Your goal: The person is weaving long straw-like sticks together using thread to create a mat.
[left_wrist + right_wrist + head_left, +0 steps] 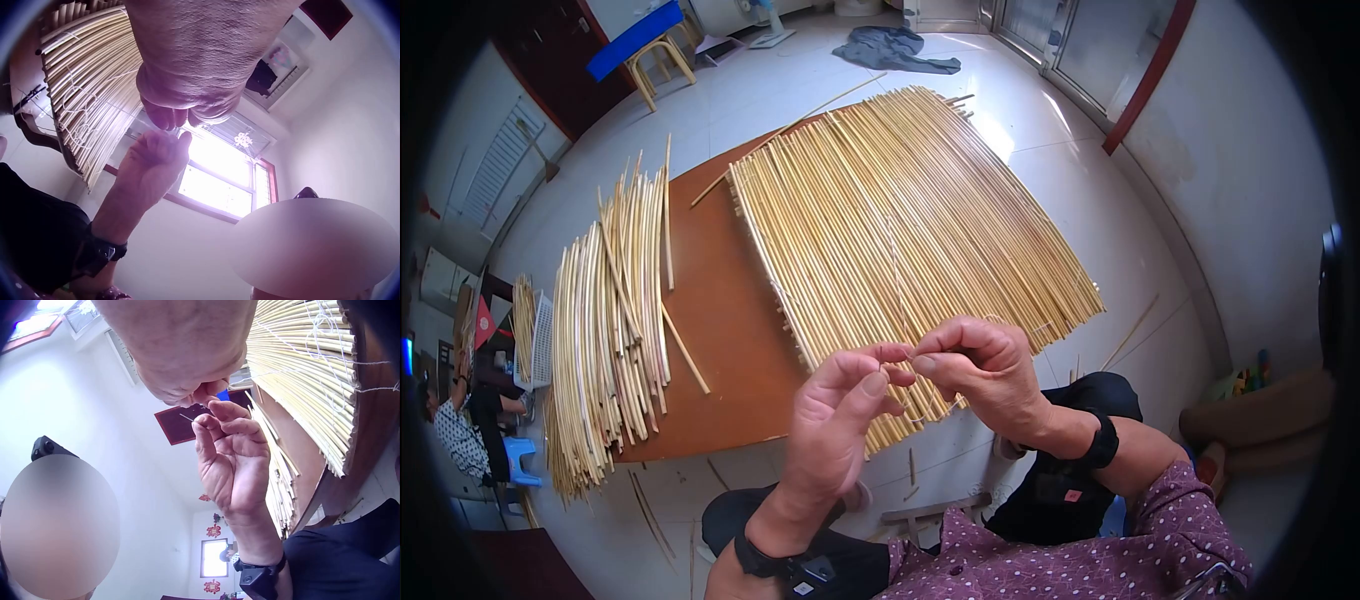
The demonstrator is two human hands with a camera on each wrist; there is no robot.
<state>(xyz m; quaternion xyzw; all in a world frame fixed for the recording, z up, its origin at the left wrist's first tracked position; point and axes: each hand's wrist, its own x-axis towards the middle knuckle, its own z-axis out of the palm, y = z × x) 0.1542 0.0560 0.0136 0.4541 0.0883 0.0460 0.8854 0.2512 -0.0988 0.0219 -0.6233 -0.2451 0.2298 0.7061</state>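
A mat of straw-coloured reed stalks (900, 210) lies on a brown board, bound with white string. From the mat, a white string (896, 275) runs up to both hands, held close together over the near edge. Thumb and forefinger of my left hand (830, 415) pinch a thin, pale, needle-like piece (186, 417), its tip jutting out in the right wrist view. My right hand (995, 380) pinches the string, its fingertips right beside the left ones. Loose loops of string (78, 94) hang on the mat's edge in the left wrist view.
Loose reed stalks (610, 320) lie in a pile on the left of the brown board (710, 270). Fallen stalks are scattered on the tiled floor. Behind stand a blue-topped stool (640, 45) and a dark cloth (895, 48). Another person (465, 430) sits at the far left.
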